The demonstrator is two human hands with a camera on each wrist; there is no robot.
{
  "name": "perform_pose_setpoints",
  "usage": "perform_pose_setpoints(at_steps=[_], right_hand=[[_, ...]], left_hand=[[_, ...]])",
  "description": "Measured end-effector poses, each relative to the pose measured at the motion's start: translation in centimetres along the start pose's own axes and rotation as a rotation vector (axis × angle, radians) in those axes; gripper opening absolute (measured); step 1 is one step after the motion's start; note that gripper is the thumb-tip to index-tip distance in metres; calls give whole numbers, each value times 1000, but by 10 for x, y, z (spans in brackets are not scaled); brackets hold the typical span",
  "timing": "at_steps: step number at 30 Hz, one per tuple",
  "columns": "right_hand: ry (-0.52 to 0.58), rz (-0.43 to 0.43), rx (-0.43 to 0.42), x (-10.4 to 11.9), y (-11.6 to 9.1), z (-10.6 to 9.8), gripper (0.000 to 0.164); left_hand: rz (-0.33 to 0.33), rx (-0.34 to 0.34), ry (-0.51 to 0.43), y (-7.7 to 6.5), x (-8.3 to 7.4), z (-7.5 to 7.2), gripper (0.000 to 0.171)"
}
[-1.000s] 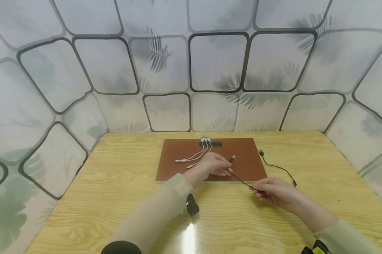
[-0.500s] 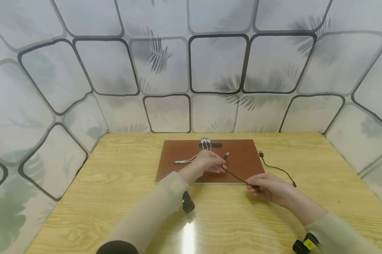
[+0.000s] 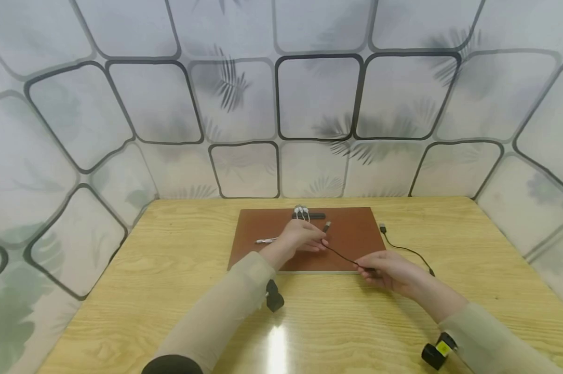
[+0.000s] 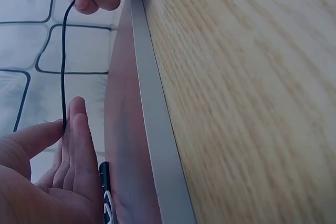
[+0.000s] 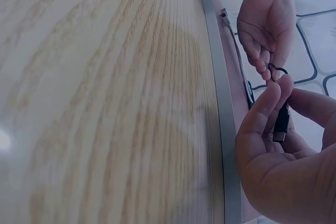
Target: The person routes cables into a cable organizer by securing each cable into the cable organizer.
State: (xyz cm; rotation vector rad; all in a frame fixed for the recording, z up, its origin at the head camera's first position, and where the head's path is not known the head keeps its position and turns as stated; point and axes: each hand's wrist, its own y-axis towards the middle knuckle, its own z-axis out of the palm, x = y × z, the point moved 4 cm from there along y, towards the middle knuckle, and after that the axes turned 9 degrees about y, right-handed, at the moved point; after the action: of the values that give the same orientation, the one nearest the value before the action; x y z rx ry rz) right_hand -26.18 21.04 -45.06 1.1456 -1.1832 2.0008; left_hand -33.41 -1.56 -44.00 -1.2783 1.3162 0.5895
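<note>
A thin black USB cable (image 3: 339, 254) runs between my two hands above the front part of a brown board (image 3: 351, 228). My left hand (image 3: 299, 237) pinches it between thumb and fingers near one end, and the USB plug (image 3: 327, 226) sticks up past the fingertips. Toward the other end, my right hand (image 3: 393, 271) pinches the cable. In the right wrist view a small black connector (image 5: 281, 125) with a metal tip points out from that grip. A black strip (image 3: 316, 216) at the board's back edge holds several white cables (image 3: 300, 210). My left hand hides part of them.
Right of the board, a second black USB cable (image 3: 405, 248) lies on the wooden table (image 3: 169, 296). White cable ends (image 3: 265, 241) lie on the board's left half. Behind the table stands a patterned curtain (image 3: 244, 171). A light-coloured edge (image 4: 152, 129) runs along the board's front.
Both hands have moved left, carrying the black cable further over the board, with the right hand also moving away from me. The left hand now covers more of the white cables.
</note>
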Motion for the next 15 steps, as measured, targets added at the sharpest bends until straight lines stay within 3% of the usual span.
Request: perform_pose_setpoints(at_steps=[15], right_hand=[[-42,13,-47,6,15,3,36]], left_hand=[[-11,-52,-6,8,1,-12,19]])
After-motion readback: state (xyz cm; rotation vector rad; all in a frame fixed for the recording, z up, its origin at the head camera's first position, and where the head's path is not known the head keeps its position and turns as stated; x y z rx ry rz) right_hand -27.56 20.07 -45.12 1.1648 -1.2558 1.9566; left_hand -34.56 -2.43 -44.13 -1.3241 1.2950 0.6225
